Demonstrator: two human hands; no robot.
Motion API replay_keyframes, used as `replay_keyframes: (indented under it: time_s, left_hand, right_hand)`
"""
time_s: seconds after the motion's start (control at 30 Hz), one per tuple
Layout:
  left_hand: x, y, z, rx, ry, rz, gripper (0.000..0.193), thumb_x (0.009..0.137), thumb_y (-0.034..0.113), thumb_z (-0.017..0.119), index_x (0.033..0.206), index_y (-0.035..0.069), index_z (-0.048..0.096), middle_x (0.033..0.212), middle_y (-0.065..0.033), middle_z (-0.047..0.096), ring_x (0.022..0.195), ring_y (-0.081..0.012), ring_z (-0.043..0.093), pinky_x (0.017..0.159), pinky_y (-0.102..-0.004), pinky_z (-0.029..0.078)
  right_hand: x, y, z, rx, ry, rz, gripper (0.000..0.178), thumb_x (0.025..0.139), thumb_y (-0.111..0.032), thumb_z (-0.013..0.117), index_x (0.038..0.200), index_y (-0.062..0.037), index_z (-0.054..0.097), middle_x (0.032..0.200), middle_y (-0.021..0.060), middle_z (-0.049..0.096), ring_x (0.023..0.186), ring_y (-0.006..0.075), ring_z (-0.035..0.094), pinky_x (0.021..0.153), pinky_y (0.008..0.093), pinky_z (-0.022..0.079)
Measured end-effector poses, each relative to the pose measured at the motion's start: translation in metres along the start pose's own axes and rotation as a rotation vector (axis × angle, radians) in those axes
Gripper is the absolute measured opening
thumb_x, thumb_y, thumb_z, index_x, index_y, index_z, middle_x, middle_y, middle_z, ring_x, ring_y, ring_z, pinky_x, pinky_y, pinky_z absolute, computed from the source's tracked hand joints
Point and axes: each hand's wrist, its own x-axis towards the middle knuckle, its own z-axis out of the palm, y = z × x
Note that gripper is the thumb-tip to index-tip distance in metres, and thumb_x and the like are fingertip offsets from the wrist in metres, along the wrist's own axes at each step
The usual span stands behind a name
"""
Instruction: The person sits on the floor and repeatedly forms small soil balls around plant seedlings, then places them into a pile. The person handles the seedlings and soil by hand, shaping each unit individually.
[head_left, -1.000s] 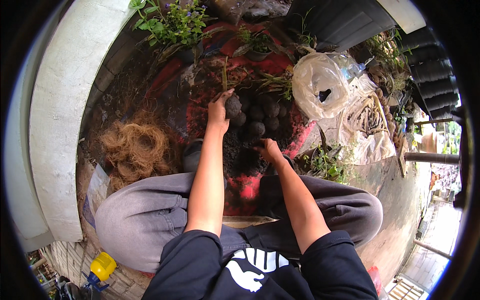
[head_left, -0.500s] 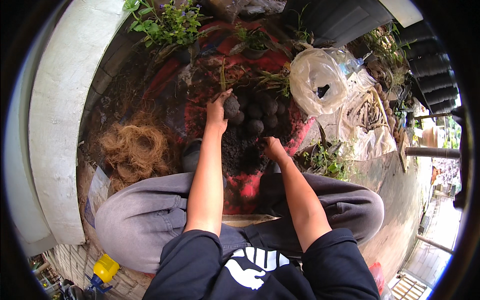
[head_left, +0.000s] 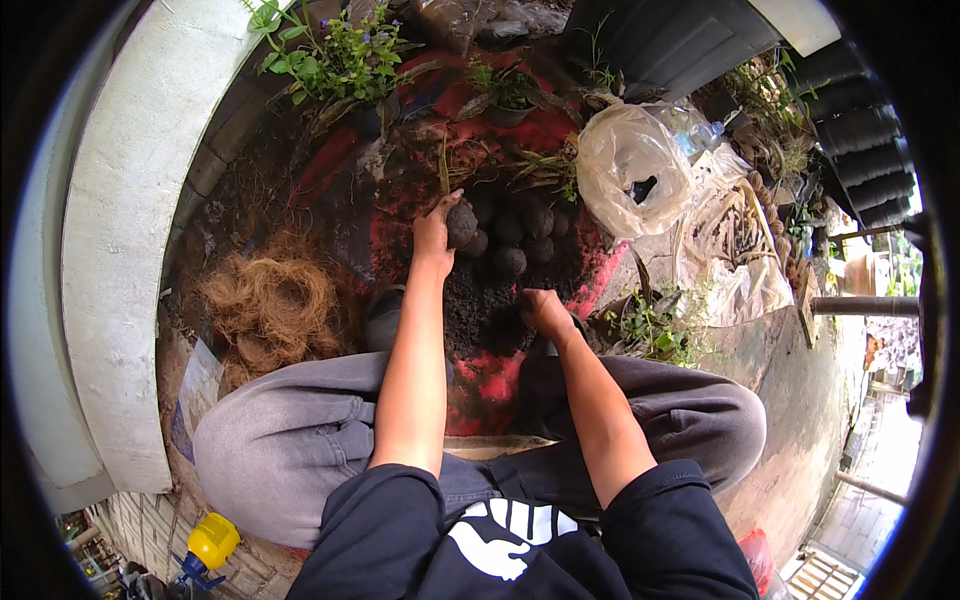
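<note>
Dark, round soil balls [head_left: 509, 261] sit in a cluster in front of me, several of them touching. My left hand [head_left: 435, 236] is closed around the left side of one soil ball [head_left: 461, 226] at the cluster's left edge. Nearer to me lies loose dark soil [head_left: 475, 305] on a red sheet [head_left: 490, 380]. At the right side of this soil, my right hand [head_left: 546, 313] is closed, its fingers curled into or against the soil. What those fingers hold, if anything, is hidden.
Left of the soil lies a tangle of brown fibre [head_left: 272, 305]. A clear plastic bag [head_left: 635, 170] stands open at the far right. Leafy plants [head_left: 345, 60] grow at the far left, with a small plant [head_left: 655, 325] beside my right knee. A yellow sprayer bottle [head_left: 212, 541] stands behind my left knee.
My right hand has come slightly nearer to me along the soil. The left hand stays at the same soil ball. The whole view has shifted a little.
</note>
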Motion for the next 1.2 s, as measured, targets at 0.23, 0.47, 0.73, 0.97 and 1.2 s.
replay_keyframes:
  time_s: [0.23, 0.47, 0.73, 0.97, 1.2]
  left_hand:
    - [0.001, -0.003, -0.003, 0.006, 0.008, -0.012, 0.033, 0.094, 0.027, 0.065, 0.122, 0.009, 0.066, 0.096, -0.0053, 0.068, 0.077, -0.0214, 0.068, 0.062, -0.0377, 0.056]
    - [-0.002, -0.001, -0.001, -0.021, 0.013, 0.011, 0.032, 0.092, 0.025, 0.068, 0.118, 0.007, 0.067, 0.093, -0.0061, 0.069, 0.075, -0.0208, 0.068, 0.061, -0.0373, 0.056]
    - [0.0, -0.003, -0.003, -0.121, 0.007, 0.007, 0.025, 0.09, 0.021, 0.071, 0.11, 0.007, 0.073, 0.09, -0.0067, 0.069, 0.074, -0.0198, 0.067, 0.06, -0.037, 0.056]
    - [-0.001, -0.009, -0.013, -0.522, -0.263, -0.035, 0.025, 0.089, 0.03, 0.072, 0.103, 0.011, 0.065, 0.095, -0.0082, 0.068, 0.085, -0.0272, 0.069, 0.073, -0.042, 0.058]
    - [-0.002, 0.004, -0.001, -0.546, -0.349, 0.004, 0.028, 0.088, 0.025, 0.073, 0.107, 0.007, 0.063, 0.105, -0.0108, 0.067, 0.092, -0.0291, 0.068, 0.079, -0.0439, 0.058]
  right_hand:
    - [0.03, -0.015, 0.022, 0.134, 0.31, -0.072, 0.026, 0.081, -0.009, 0.069, 0.104, 0.0013, 0.072, 0.098, 0.0241, 0.07, 0.095, 0.0402, 0.068, 0.084, 0.0442, 0.055]
    - [0.014, -0.052, 0.04, -0.122, 0.177, -0.058, 0.042, 0.082, -0.02, 0.072, 0.122, -0.0091, 0.063, 0.109, 0.0201, 0.061, 0.107, 0.0408, 0.06, 0.093, 0.0457, 0.052]
    - [0.022, -0.051, 0.032, 0.009, 0.098, -0.027, 0.035, 0.084, -0.016, 0.069, 0.117, -0.007, 0.066, 0.104, 0.0204, 0.068, 0.101, 0.0402, 0.065, 0.089, 0.0463, 0.054]
    - [0.029, -0.038, 0.005, 0.146, -0.001, 0.004, 0.033, 0.086, -0.015, 0.071, 0.115, 0.0013, 0.068, 0.102, 0.0228, 0.071, 0.101, 0.0387, 0.068, 0.087, 0.0424, 0.055]
    - [0.027, -0.036, -0.007, 0.69, -0.164, 0.278, 0.037, 0.082, -0.029, 0.081, 0.103, 0.0012, 0.072, 0.083, 0.006, 0.068, 0.076, 0.018, 0.063, 0.071, 0.036, 0.054]
